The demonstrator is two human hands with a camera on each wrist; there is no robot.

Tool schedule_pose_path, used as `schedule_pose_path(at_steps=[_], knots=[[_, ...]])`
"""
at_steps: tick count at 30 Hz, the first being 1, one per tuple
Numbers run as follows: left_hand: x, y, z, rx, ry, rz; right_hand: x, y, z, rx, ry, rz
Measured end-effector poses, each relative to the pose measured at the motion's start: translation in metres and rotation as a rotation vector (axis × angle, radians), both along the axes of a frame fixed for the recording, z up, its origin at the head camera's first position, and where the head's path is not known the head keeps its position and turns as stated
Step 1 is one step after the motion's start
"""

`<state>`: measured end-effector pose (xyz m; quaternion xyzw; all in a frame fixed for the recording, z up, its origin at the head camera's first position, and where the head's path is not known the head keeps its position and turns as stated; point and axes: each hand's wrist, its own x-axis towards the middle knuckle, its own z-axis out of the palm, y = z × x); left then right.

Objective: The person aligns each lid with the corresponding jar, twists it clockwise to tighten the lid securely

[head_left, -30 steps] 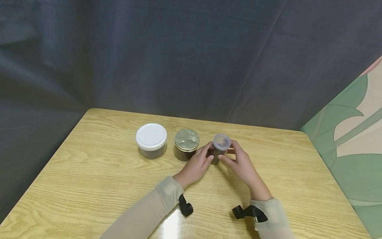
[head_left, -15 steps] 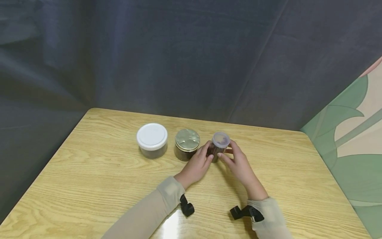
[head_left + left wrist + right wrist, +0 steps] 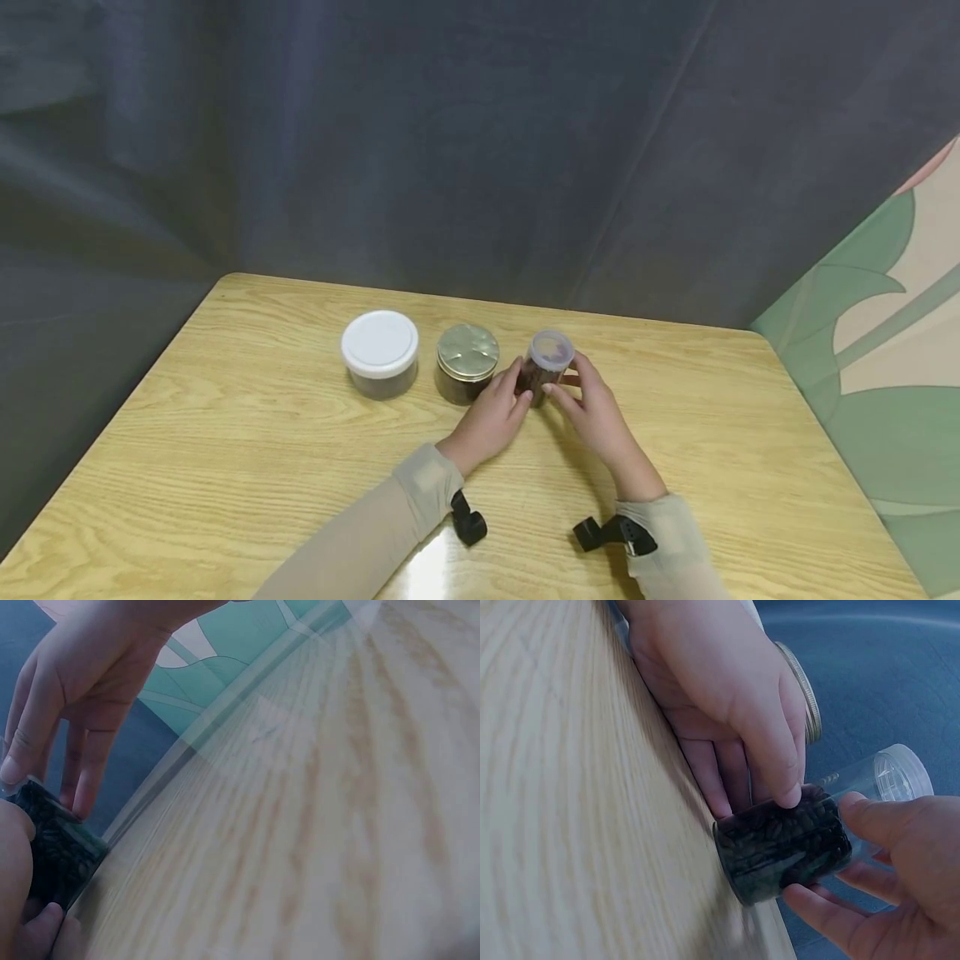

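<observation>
Both hands hold a clear plastic jar (image 3: 538, 377) with a translucent lid (image 3: 904, 772), partly filled with small dark pieces like beans or seeds. In the right wrist view, its base end sits right at the wooden tabletop. My left hand (image 3: 491, 417) is at the lower left side, thumb in front and fingers round behind. Higher up, on the right side, my right hand (image 3: 600, 412) grips it between thumb and fingers. Close beside my left fingers stands a jar with a gold lid (image 3: 468, 352) and dark contents. Further left is a wide tub with a white lid (image 3: 380, 343).
The wooden table (image 3: 247, 433) ends at a back edge in front of a dark curtain (image 3: 450, 150). A green leaf-patterned cloth (image 3: 892, 417) hangs along the right side. A black wrist strap piece (image 3: 468, 527) juts from the left sleeve.
The clear jar has shifted slightly toward the back and left, and my right hand has moved a little left with it. The left hand and the other two containers stay about where they were.
</observation>
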<state>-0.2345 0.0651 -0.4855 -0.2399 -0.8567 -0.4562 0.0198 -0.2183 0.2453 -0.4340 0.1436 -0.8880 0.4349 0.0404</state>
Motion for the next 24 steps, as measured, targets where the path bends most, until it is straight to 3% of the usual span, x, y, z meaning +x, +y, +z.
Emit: schedule_pose_path(at_steps=[13, 20, 24], knots=[[0.006, -0.005, 0.000, -0.043, -0.062, 0.030, -0.005, -0.002, -0.009, -0.024, -0.004, 0.009], [0.018, -0.017, 0.009, -0.117, -0.091, -0.011, -0.003, 0.000, -0.010, -0.027, -0.035, -0.006], [0.027, -0.030, 0.014, -0.196, -0.054, -0.053, -0.002, 0.005, -0.007, -0.029, -0.054, 0.003]])
